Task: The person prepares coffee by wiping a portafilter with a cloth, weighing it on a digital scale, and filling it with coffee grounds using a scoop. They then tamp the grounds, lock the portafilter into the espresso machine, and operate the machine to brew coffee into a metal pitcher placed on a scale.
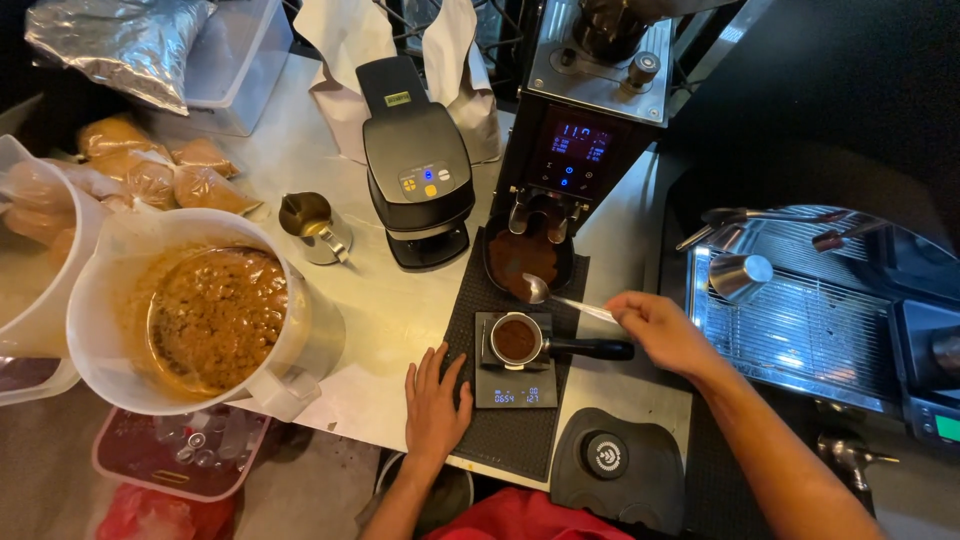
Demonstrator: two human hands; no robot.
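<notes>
My right hand (661, 328) holds a metal spoon (548, 293) by its handle. The spoon's bowl rests over a black dish of ground coffee (522, 258) under the grinder (580, 130). Just in front, a portafilter (520, 340) filled with grounds lies on a small digital scale (514, 385), its black handle pointing right. My left hand (434, 400) lies flat, fingers spread, on the counter edge beside the black mat (470, 310), touching nothing else.
A large plastic jug of brown liquid (200, 315) stands at left, with bagged goods (160, 170) behind. A small metal pitcher (310, 222), a black machine (420, 165), a tamping pad (615, 460) and an espresso machine's drip grate (800, 320) surround the mat.
</notes>
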